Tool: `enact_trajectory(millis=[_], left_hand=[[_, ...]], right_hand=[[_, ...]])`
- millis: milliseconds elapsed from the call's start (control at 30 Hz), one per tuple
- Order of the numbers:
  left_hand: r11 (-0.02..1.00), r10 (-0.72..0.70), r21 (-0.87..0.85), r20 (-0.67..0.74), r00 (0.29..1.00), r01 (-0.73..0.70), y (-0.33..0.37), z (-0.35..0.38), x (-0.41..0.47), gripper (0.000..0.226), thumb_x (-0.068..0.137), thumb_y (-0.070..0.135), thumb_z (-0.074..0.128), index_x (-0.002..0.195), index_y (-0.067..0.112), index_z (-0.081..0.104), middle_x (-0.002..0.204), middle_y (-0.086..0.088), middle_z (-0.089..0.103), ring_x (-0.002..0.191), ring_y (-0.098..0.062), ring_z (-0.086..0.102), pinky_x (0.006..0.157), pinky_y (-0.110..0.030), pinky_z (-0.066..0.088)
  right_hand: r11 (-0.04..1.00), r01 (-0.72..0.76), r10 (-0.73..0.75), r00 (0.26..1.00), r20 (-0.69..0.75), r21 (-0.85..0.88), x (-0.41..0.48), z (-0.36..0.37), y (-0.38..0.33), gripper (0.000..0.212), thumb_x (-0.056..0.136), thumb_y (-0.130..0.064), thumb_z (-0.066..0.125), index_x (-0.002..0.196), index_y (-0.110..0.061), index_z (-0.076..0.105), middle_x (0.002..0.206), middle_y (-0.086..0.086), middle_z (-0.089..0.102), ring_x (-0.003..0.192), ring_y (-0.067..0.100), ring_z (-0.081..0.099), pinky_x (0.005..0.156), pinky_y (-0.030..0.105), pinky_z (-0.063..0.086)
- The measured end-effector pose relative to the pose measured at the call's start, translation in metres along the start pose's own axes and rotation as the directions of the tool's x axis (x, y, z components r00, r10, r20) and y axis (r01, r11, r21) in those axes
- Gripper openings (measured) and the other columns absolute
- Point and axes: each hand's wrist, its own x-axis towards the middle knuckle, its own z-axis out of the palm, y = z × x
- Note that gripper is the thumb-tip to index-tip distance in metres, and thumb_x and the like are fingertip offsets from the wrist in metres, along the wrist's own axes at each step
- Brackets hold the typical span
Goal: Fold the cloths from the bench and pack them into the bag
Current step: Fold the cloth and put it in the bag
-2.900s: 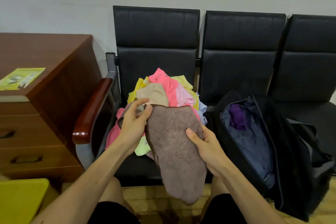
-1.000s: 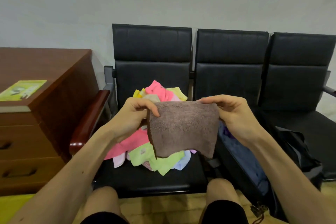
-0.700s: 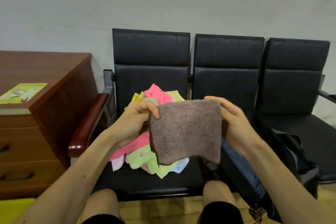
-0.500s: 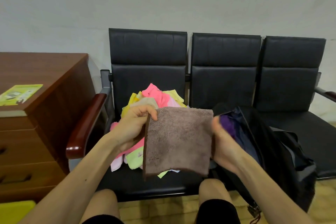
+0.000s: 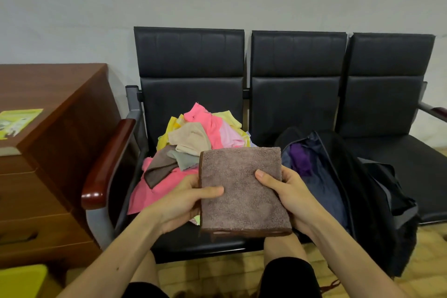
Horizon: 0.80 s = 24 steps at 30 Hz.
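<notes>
- Two hands hold one folded brown towel (image 5: 242, 189) in front of me, above the front edge of the bench (image 5: 193, 244).
- My left hand (image 5: 183, 203) is closed on the towel's left edge, thumb lying across its top face and fingers underneath.
- My right hand (image 5: 290, 196) is closed on the right edge the same way, thumb on top.
- The towel is a flat, thick rectangle; its near edge shows a darker brown trim.
- The bag (image 5: 377, 201) is black and sits on the middle seat, just right of the towel, leaning over the seat's front. Its zip is open.
- Inside the bag I see a bluish lining and one purple cloth (image 5: 300, 157) near the top of the opening. The rest of the inside is too dark to tell.
- The pile (image 5: 198, 138) of unfolded cloths lies on the left seat behind the towel: pink, yellow, beige, grey and brown pieces, with a bit of green showing under my left hand.
- A wooden drawer cabinet (image 5: 48, 152) stands left of the bench, with a yellow-green leaflet (image 5: 17, 121) on top. Its print is too small to read.
</notes>
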Motion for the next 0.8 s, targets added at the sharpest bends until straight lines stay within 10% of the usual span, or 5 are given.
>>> enact_trajectory(millis=[267, 533, 800], left_hand=[[0.987, -0.046, 0.145, -0.15, 0.988, 0.068, -0.033, -0.016, 0.017, 0.035, 0.085, 0.003, 0.067, 0.12, 0.001, 0.065, 0.112, -0.016, 0.073, 0.101, -0.029, 0.072, 0.083, -0.036, 0.06], [0.95, -0.127, 0.277, -0.069, 0.989, 0.142, -0.052, -0.019, 0.033, 0.033, 0.097, 0.015, 0.06, 0.13, 0.013, 0.059, 0.124, -0.006, 0.07, 0.115, -0.026, 0.067, 0.102, -0.049, 0.051], [0.995, -0.096, 0.005, -0.062, 0.993, 0.096, -0.046, -0.008, 0.048, 0.04, 0.096, -0.013, 0.043, 0.097, 0.006, 0.078, 0.106, -0.016, 0.074, 0.095, -0.027, 0.074, 0.077, -0.033, 0.062]], right_hand=[[0.965, -0.239, 0.25, 0.963, 0.104, -0.106, 0.001, -0.024, 0.051, 0.066, 0.073, -0.011, 0.083, 0.132, -0.019, 0.056, 0.122, 0.005, 0.07, 0.11, 0.023, 0.068, 0.096, 0.048, 0.054], [0.965, -0.258, 0.252, 0.959, 0.13, 0.035, 0.008, -0.046, 0.063, 0.05, 0.088, 0.006, 0.062, 0.133, -0.014, 0.055, 0.123, 0.011, 0.069, 0.111, 0.026, 0.067, 0.079, 0.029, 0.058], [0.96, -0.148, 0.14, 0.989, 0.05, 0.238, 0.013, -0.065, 0.066, 0.028, 0.077, 0.005, 0.057, 0.095, -0.004, 0.077, 0.096, 0.019, 0.073, 0.083, 0.026, 0.072, 0.067, 0.029, 0.059]])
